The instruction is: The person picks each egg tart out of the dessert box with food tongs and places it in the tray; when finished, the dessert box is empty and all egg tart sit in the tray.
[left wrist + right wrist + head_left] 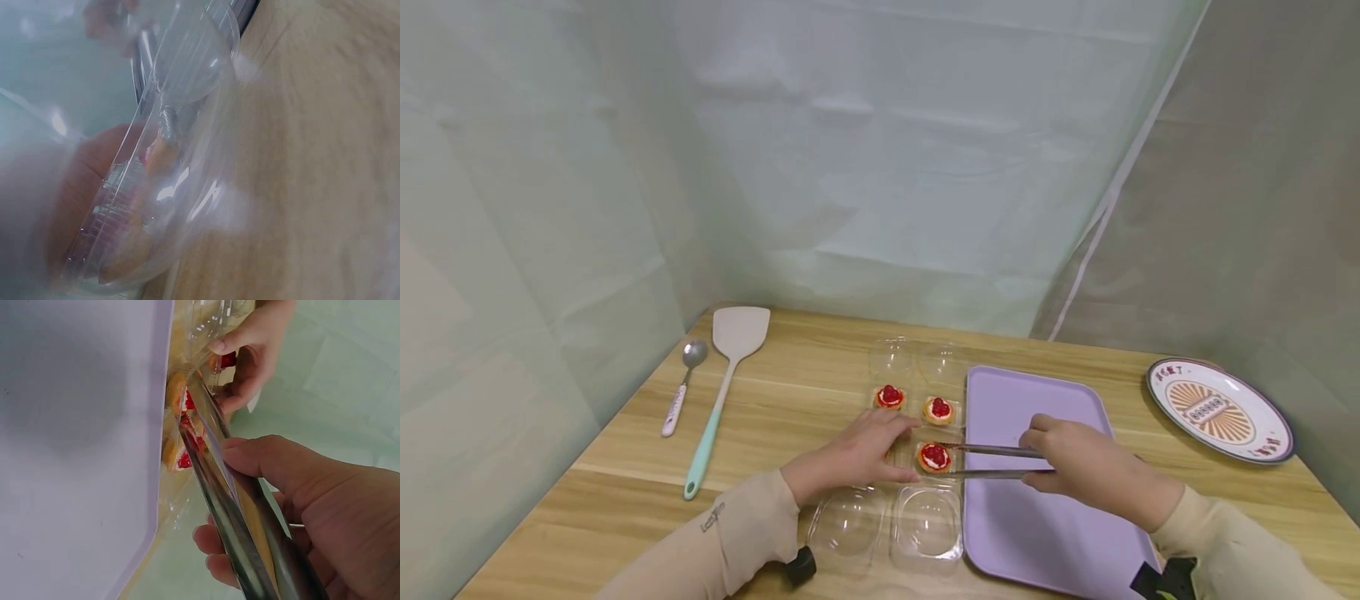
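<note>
My right hand [1086, 462] grips metal tongs [1000, 473] over the tray's left edge. The tong tips lie on either side of a tart [935, 457] topped with red fruit and white cream, which sits in a clear plastic container [951, 492]. My left hand [865, 450] is at the container's left side, thumb and fingers curved around a compartment; the tart there is mostly hidden by the hand. Two more tarts sit behind, one at left [890, 397] and one at right [938, 409]. The left wrist view looks through blurred clear plastic.
A purple tray [1037, 533] lies right of the container. Clear domed lids [927, 521] spread open at front and back. At left lie a spoon [675, 408] and a white spatula [741, 332] with a mint handle. A patterned plate [1221, 410] rests at right, and curtains surround the table.
</note>
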Tool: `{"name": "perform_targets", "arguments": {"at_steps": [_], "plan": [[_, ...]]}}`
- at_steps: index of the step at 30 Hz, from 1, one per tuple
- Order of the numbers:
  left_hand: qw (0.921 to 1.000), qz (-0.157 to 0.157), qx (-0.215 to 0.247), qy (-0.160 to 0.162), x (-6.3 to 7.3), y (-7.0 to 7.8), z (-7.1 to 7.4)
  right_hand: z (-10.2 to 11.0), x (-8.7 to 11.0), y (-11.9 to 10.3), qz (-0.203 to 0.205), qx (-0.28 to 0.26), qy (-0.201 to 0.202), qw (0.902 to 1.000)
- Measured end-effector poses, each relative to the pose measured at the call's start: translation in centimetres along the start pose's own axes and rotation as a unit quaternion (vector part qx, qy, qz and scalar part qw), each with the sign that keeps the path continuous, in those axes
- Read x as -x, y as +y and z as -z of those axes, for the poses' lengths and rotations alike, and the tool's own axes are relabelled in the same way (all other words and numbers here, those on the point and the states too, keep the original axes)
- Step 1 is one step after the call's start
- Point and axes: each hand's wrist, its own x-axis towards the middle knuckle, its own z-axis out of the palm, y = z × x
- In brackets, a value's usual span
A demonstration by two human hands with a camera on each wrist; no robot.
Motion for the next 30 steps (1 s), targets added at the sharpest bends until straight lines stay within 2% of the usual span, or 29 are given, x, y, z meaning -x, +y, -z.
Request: {"name": "perform_targets", "arguments": {"at_steps": [8,18,23,30], "plan": [[1.0000,0.002,0.003,0.001,0.0,0.0,0.0,0.1,0.2,0.0,0.017,0.003,0.013,0.9998],[1.0000,-0.002,0.000,0.000,-0.1,0.3,0.2,0.7,1.1,0.3,-0.016,-0.026,0.013,0.9994],[1.0000,-0.001,0.000,-0.001,-0.1,0.3,0.2,1.1,2.1,0.6,-0.036,-0.033,0.049,0.9976],[0.9999,0.000,0.010,0.003,0.0,0.0,0.0,1.3,3.8,1.4,-0.015,-0.019,0.129,0.9914]]}}
